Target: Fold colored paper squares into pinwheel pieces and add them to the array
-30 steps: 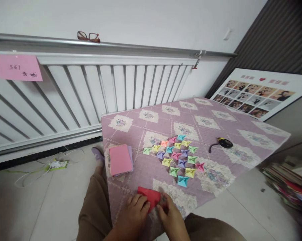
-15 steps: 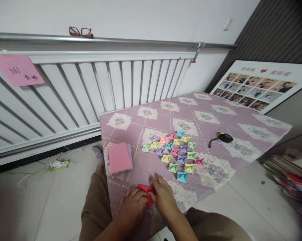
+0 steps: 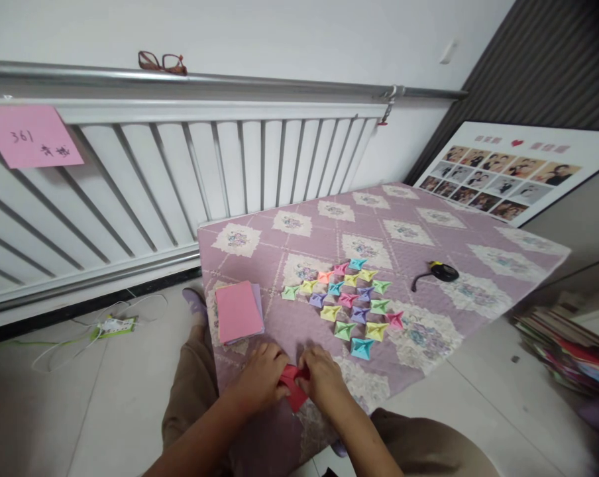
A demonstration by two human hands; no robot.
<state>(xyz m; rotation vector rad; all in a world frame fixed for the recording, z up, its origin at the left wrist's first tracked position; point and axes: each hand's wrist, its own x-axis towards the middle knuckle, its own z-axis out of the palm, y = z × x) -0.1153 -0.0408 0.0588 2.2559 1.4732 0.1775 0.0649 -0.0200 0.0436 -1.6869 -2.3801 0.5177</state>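
Note:
A partly folded sheet of red paper [image 3: 295,396] is between my two hands near the table's front edge. My left hand [image 3: 264,376] grips its left side, fingers curled over it. On the right side, my right hand [image 3: 322,374] pinches the paper's upper corner. Fingers cover part of the folds. Just beyond, several small folded paper boats [image 3: 348,300] in yellow, green, blue, purple and pink stand in slanting rows. To the left lies a stack of coloured paper [image 3: 238,313] with a pink sheet on top.
A quilted purple floral cloth [image 3: 299,242] covers the table. A black object with a short cord [image 3: 443,271] lies to the right. Behind are a white radiator [image 3: 250,159], glasses [image 3: 161,63] on a pipe, and a leaning photo board [image 3: 503,172]. A power strip [image 3: 114,326] is on the floor.
My left hand has moved up and slightly left along the red paper, its fingers now gripping the edge. The paper has turned and shows a different fold. The boats and paper stack stay put.

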